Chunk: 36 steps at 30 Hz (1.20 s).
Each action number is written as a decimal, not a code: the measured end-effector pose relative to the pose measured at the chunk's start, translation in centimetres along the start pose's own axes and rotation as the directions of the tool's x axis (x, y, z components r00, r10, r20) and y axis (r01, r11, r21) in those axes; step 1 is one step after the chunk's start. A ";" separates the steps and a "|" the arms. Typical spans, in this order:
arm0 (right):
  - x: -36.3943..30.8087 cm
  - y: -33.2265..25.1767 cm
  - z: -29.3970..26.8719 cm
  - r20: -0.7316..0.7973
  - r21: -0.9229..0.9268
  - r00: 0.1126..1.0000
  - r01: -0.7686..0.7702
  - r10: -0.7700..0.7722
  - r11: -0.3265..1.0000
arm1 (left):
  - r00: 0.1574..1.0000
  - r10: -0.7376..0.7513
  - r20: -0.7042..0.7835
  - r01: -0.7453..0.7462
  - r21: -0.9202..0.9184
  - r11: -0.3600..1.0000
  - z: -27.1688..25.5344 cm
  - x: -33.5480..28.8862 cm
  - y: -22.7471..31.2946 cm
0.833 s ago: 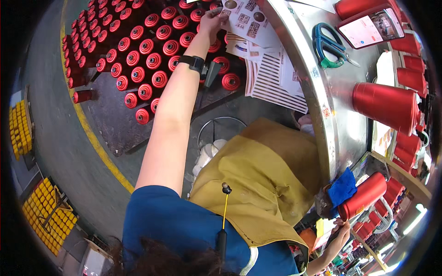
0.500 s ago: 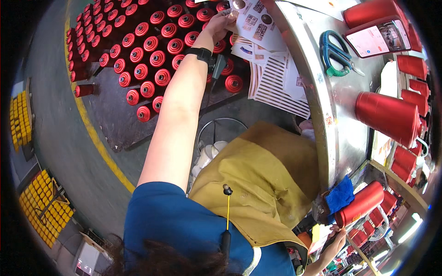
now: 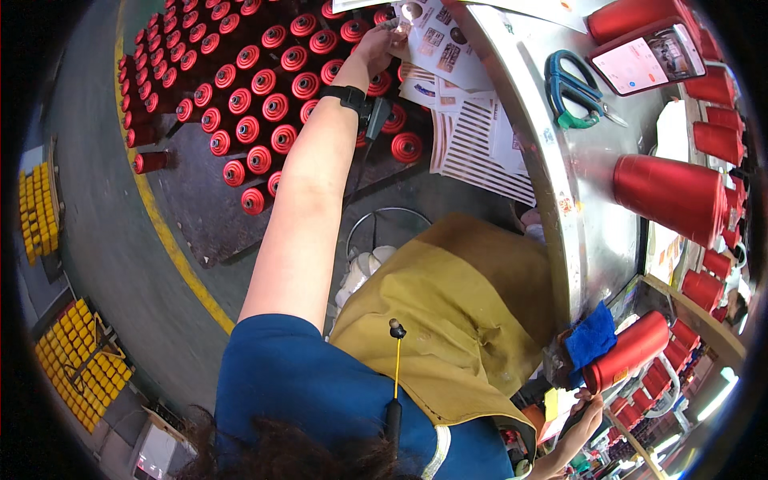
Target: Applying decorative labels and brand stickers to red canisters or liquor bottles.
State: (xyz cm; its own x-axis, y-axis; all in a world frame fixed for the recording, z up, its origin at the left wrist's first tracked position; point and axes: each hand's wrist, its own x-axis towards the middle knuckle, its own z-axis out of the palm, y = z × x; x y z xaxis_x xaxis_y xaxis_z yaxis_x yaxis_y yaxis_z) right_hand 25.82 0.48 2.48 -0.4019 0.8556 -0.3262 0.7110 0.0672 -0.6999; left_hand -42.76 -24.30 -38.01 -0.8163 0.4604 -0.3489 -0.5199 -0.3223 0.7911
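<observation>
My left hand [image 3: 379, 46] reaches out to the far end of a white printed sheet [image 3: 448, 54], its fingers closed at the sheet's left edge. Below that sheet, striped and patterned sheets [image 3: 490, 152] hang along the bench edge. At the lower right, my right hand [image 3: 588, 418] has its fingers on the near end of a red metal cylinder [image 3: 628, 352], which lies tilted. A blue cloth [image 3: 590, 340] sits against the cylinder's left side. Part of the right hand is hidden behind the apron and the cylinder.
Blue-handled scissors [image 3: 578, 92] and a phone [image 3: 650, 60] lie on the metal bench [image 3: 596, 200]. Another red cylinder [image 3: 672, 196] stands on it, with several more beyond. Rows of red cylinders [image 3: 282, 136] stand on a dark pallet to the left. Yellow pieces [image 3: 80, 360] are stacked farther left.
The view has shifted slightly, so the bench items sit a little to the left. Both hands keep nearly the same places on the sheet and the red cylinder.
</observation>
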 end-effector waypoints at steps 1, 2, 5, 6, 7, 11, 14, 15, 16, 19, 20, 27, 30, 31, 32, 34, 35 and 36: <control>-0.2 0.0 0.1 0.006 -0.007 1.000 0.017 -0.017 1.000 | 1.000 -0.004 -0.030 0.004 -0.008 1.000 0.9 -0.7 0.4; -0.3 0.0 0.4 0.009 0.003 0.999 0.051 -0.051 0.999 | 1.000 -0.001 -0.022 0.001 -0.004 1.000 1.3 -1.3 0.5; 0.8 0.7 -0.2 0.077 0.014 0.995 0.065 -0.066 0.998 | 0.967 0.050 -0.251 -0.024 0.109 0.994 -2.5 -2.5 1.0; 0.9 0.9 -0.3 0.086 -0.035 0.993 0.086 -0.082 0.996 | 0.805 0.147 -0.574 -0.060 0.168 0.984 -1.4 -3.7 0.2; 0.6 1.9 -0.2 0.023 0.042 0.997 0.070 -0.071 0.997 | 0.835 0.246 -0.492 -0.218 0.115 0.969 -1.0 -6.0 -1.0; -0.9 2.1 0.3 -0.001 0.043 0.993 0.120 -0.120 0.992 | 0.812 0.499 -0.304 -0.314 0.494 0.811 6.6 -17.7 -3.7; -0.7 0.9 0.2 0.047 -0.071 0.990 0.134 -0.131 0.988 | 0.867 0.495 0.054 -0.422 0.608 0.673 13.3 -27.8 -2.5; -1.2 0.7 1.8 -0.115 -0.013 0.991 0.068 -0.069 0.998 | 0.815 0.537 0.217 -0.538 0.628 0.562 15.5 -30.0 -2.3; -0.8 1.8 1.7 -0.091 -0.057 0.978 0.181 -0.185 0.982 | 0.818 0.452 0.355 -0.555 0.695 0.458 17.7 -32.7 -0.9; 0.2 -1.7 3.1 -0.012 0.044 0.983 0.182 -0.181 0.982 | 0.528 0.475 0.704 -0.849 0.437 0.297 23.2 -36.9 1.4; 0.8 -2.2 3.0 0.043 -0.032 0.971 0.235 -0.233 0.971 | 0.484 0.437 0.758 -0.874 0.387 0.295 24.5 -38.0 1.7; 0.2 -1.5 2.4 -0.011 0.024 0.949 0.316 -0.316 0.948 | 0.231 0.330 0.915 -0.939 0.121 0.323 34.8 -40.6 0.4; 0.0 -1.2 1.5 -0.004 0.067 0.947 0.321 -0.321 0.945 | 0.188 0.354 0.916 -0.941 0.065 0.331 37.3 -41.7 -0.9; 0.1 -0.9 1.3 0.019 0.077 0.951 0.308 -0.310 0.948 | 0.178 0.344 0.922 -0.943 0.060 0.326 37.9 -42.1 -1.3; 0.2 -0.5 1.2 0.024 0.093 0.940 0.337 -0.341 0.937 | 0.202 0.354 0.913 -0.926 0.060 0.374 38.3 -42.3 -1.9; 0.5 -0.3 1.3 0.020 0.121 0.934 0.352 -0.357 0.928 | 0.266 0.374 0.889 -0.900 0.089 0.427 39.1 -43.0 -2.8; 0.6 -0.2 1.5 0.022 0.136 0.928 0.366 -0.372 0.921 | 0.261 0.368 0.893 -0.902 0.090 0.422 39.3 -42.9 -3.0; 0.6 -0.2 1.5 0.017 0.144 0.930 0.362 -0.368 0.921 | 0.235 0.395 0.888 -0.921 0.074 0.383 39.7 -42.8 -3.3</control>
State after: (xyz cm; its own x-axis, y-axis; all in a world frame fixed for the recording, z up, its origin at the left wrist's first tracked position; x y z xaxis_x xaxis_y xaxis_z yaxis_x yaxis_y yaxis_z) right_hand 24.52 0.23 1.47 -0.6449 0.7622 -0.0562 0.4260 0.2975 -0.8544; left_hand 3.90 -10.09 -5.74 -0.1736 0.7158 0.6764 0.5712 -0.4863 0.6613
